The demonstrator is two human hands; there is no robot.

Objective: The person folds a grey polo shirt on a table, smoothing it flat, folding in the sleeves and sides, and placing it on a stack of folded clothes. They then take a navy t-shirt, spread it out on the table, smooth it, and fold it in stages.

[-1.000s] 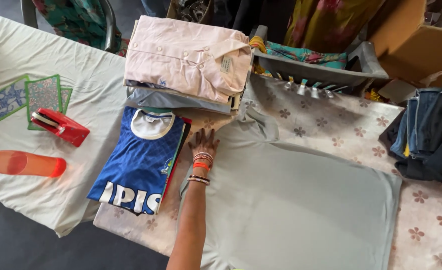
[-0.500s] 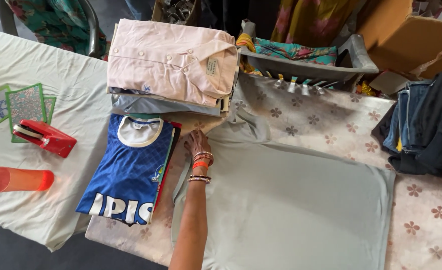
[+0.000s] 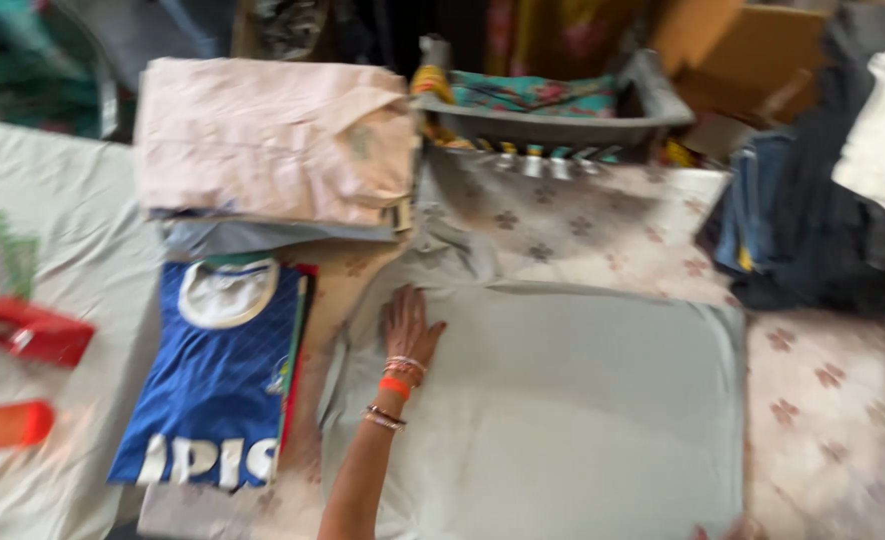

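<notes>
At the far left edge a red case (image 3: 27, 333) and an orange bottle (image 3: 2, 425) lie on the pale sheet, both nearer that edge than a second ago, since the view has swung right. Next comes the folded blue jersey (image 3: 217, 380), with the stack topped by a folded pink shirt (image 3: 272, 140) beyond it. The left hand (image 3: 407, 325) lies flat, fingers spread and gripping nothing, on the near-left part of the grey-green shirt (image 3: 562, 410); it has slid slightly rightward onto the cloth, which suggests smoothing goes on. The shirt is spread across the middle of the flowered table (image 3: 822, 420), with bare cover along its right and far sides. A grey basket (image 3: 552, 120) bounds the far edge, dark jeans (image 3: 802, 230) the right. The right hand is barely visible at the bottom edge; I cannot tell its state.
</notes>
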